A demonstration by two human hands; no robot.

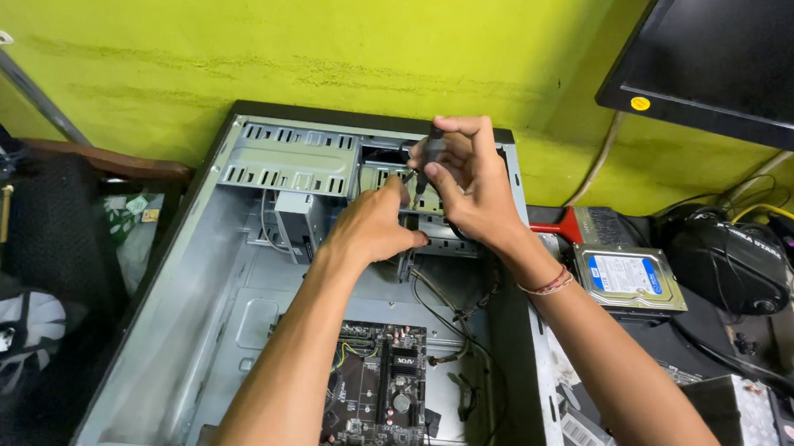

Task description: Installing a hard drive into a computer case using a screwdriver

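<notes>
Both forearms reach into the computer case (pixel 229 268); right hand (pixel 468 181) grips a screwdriver (pixel 431 152), left hand (pixel 374 226) pinches beside it.

A black monitor screen (pixel 747 61) hangs at upper right, a round yellow sticker (pixel 640 104) on its bezel. Below, a hard drive's blue-and-white rectangular label (pixel 624 273) faces up. A white barcode label (pixel 581 435) lies lower right.

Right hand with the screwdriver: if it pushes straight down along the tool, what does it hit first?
Probably the drive bay bracket under the right hand, beside the left hand; depth is unclear.
</notes>
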